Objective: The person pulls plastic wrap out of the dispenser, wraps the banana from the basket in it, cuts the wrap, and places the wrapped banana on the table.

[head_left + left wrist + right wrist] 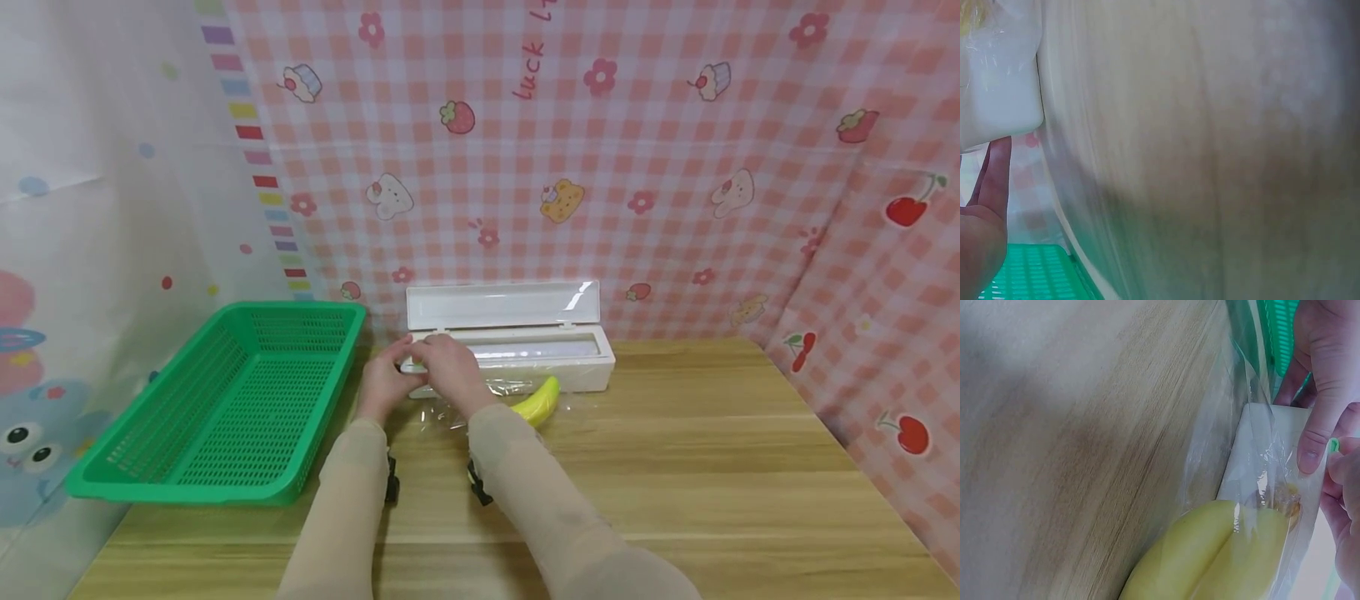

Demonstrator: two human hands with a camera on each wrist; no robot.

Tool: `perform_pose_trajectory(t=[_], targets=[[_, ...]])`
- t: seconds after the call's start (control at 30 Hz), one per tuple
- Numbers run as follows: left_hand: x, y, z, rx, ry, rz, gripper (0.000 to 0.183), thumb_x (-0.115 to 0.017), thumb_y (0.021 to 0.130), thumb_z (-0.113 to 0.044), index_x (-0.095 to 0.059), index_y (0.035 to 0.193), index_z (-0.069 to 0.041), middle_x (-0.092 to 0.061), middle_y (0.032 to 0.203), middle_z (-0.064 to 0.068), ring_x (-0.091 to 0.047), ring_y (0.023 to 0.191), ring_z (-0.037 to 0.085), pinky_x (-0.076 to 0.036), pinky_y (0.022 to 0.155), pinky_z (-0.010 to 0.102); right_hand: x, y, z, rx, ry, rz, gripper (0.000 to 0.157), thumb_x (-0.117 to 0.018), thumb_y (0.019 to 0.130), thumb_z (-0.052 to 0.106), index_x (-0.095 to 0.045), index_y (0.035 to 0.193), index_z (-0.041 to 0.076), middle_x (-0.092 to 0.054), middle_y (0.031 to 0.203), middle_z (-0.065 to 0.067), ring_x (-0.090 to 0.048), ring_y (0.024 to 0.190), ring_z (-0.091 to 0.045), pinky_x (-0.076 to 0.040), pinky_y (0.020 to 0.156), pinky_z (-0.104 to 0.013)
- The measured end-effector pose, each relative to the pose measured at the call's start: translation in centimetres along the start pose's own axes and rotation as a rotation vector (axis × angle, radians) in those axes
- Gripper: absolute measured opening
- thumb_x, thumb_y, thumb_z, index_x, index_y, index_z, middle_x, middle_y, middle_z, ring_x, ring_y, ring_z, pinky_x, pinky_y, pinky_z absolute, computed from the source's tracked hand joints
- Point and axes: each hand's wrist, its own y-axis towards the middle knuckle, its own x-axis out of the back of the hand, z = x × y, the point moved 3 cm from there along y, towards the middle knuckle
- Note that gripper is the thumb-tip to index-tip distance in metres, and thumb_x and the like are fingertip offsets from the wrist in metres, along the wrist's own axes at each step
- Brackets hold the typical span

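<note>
A white cling film dispenser [585,377] lies at the back of the table, its clear-windowed lid [502,306] raised. My left hand [385,385] holds the dispenser's left end, the thumb [1315,447] on its front face and the other fingers round the end. Close beside it, my right hand [452,367] pinches a small green slider [1334,445] at the upper edge of that same end. Clear cling film [435,414] hangs from the front onto the table. Yellow bananas [1210,550] lie against the dispenser's front under the film, partly hidden by my right forearm in the head view.
To the left stands a green plastic basket [294,483] with slotted walls. A pink checked cloth [480,167] hangs right behind the dispenser. The wood-grain table [697,467] stretches to the right, and a black wrist camera [478,483] sits under my right wrist.
</note>
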Motion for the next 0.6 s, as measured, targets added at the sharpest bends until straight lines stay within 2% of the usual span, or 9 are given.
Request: perform_pose_trajectory(t=[0.2,0.6], targets=[[0.01,0.04,0.12,0.024,-0.006,0.023,0.059,-0.084,0.077,-0.018,-0.063,0.13,-0.003,-0.05,0.148,0.004,-0.04,0.139,0.031,-0.039,0.109,0.043,0.05,-0.03,-0.06,-0.004,0.009,0.006,0.046,-0.071,0.087,0.008,-0.066,0.129,0.024,-0.068,0.105,0.003,-0.059,0.102,-0.015,-0.051,0.089,-0.03],[0.02,0.04,0.19,0.013,-0.014,0.023,0.063,-0.086,0.077,-0.02,-0.062,0.131,-0.001,-0.05,0.147,0.005,-0.039,0.139,0.031,-0.034,0.113,0.044,0.21,-0.03,-0.1,-0.025,-0.029,0.041,0.041,-0.072,0.086,0.01,-0.068,0.124,0.023,-0.066,0.105,0.004,-0.059,0.101,-0.014,-0.052,0.085,-0.029]])
